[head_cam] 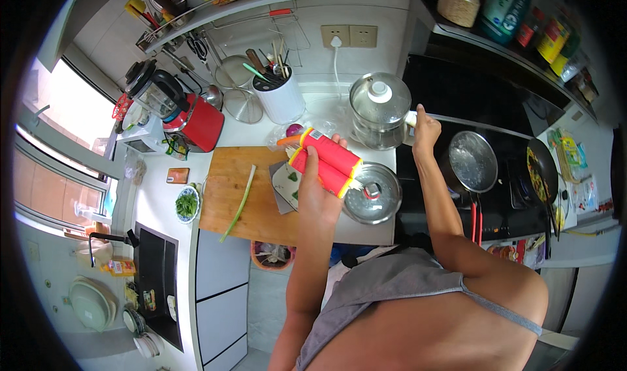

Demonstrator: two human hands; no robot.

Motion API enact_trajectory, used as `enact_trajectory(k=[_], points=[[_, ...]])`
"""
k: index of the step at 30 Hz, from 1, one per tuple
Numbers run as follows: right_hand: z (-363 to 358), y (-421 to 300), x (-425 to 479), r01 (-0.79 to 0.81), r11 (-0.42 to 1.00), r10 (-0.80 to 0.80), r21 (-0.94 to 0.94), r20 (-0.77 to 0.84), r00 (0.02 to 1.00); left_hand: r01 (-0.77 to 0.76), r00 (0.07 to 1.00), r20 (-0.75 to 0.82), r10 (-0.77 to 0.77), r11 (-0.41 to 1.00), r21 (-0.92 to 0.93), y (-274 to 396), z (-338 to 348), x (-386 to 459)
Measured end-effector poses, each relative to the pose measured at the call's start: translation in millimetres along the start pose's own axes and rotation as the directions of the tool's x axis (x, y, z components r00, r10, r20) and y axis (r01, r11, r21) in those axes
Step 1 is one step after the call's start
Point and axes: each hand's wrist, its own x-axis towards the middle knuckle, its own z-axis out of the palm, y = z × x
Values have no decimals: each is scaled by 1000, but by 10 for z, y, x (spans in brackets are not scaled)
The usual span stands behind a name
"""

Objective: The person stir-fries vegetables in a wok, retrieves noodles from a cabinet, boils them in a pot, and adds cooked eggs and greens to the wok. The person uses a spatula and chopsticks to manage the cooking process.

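Observation:
My left hand (318, 194) holds two red paper-wrapped bundles of dried noodles (333, 153), side by side. Pale noodle ends stick out past their yellow-edged wrappers. My right hand (426, 132) is closed around the handle of a glass kettle (377, 133) with a clear lid and white knob. The kettle is at the counter's right side, beside the hob. Below the bundles is a round glass lid (379, 207) with a steel rim. Behind them, a carrot (288, 140) and a purple onion (294, 129) lie by clear plastic.
A saucepan (472, 160) with red handles and a wok (541, 175) containing food stand on the black hob. A green onion stalk (240, 204) lies on the wooden cutting board (220, 185). Further left are chopped greens (186, 205), a red blender (198, 126) and a sink (156, 273).

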Motion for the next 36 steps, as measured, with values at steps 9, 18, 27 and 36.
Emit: enact_trajectory(k=[9, 18, 27, 36], points=[[416, 617, 383, -106, 982, 103, 158, 27, 994, 24, 994, -107, -27, 999, -36, 1, -84, 539], [596, 1003, 611, -106, 967, 136, 233, -116, 984, 37, 994, -100, -34, 999, 24, 61, -131, 772], [874, 1057, 792, -78, 981, 106, 179, -153, 982, 33, 995, -96, -27, 998, 62, 74, -99, 808], [941, 1080, 878, -159, 972, 125, -174, -192, 973, -7, 997, -75, 10, 999, 41, 66, -70, 567]])
